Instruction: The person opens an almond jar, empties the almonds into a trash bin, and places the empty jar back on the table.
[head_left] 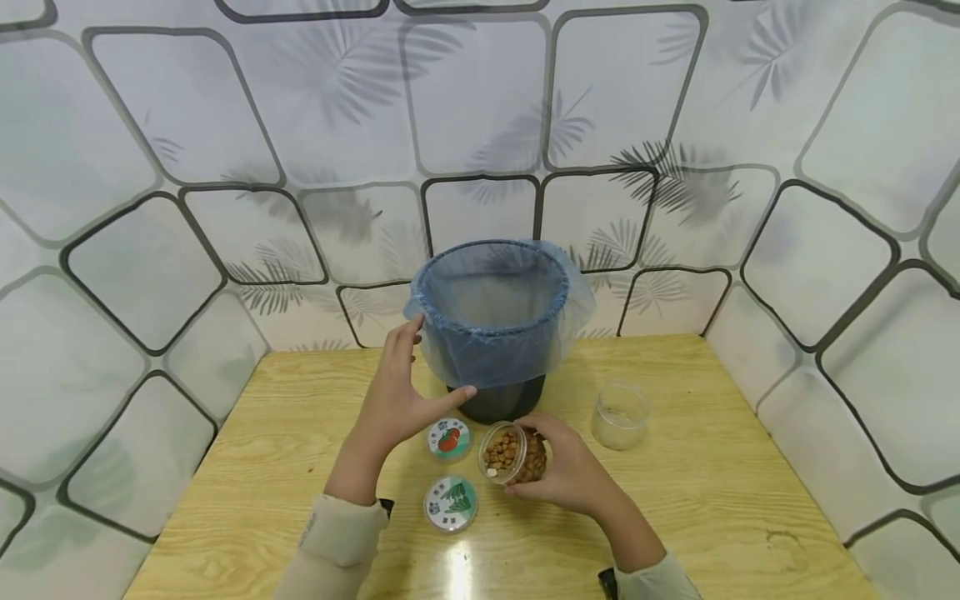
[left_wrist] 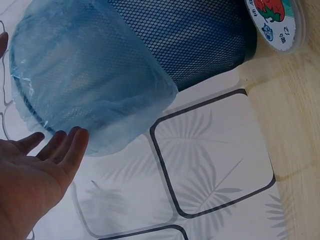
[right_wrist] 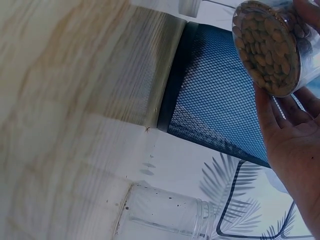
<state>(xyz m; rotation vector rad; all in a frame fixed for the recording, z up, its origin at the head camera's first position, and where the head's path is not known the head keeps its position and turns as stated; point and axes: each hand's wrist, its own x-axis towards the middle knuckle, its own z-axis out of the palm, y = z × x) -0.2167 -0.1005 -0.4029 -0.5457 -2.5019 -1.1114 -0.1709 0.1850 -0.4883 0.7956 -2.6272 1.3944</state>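
Observation:
My right hand [head_left: 566, 471] grips a clear jar [head_left: 536, 458] of brown, almond-like pieces, fingers on one side and thumb on the other. The jar is tilted, its open mouth turned left; one white bit shows among the pieces. In the right wrist view, the pieces [right_wrist: 262, 50] press against the jar's bottom. My left hand [head_left: 401, 400] is spread, thumb apart from the fingers, beside the mesh bin [head_left: 504, 400]. Its fingertips [left_wrist: 79, 137] reach the blue bag [left_wrist: 95, 75] lining the bin, overlapping its edge in the left wrist view. Nothing shows in the left palm.
Left of the jar, a lid with a tomato picture [head_left: 449, 440] and another with a green vegetable picture [head_left: 450, 504] lie on the wooden table [head_left: 712, 500]. An uncapped clear jar [head_left: 620, 417] stands right of the bin. Patterned walls [head_left: 480, 217] enclose the table.

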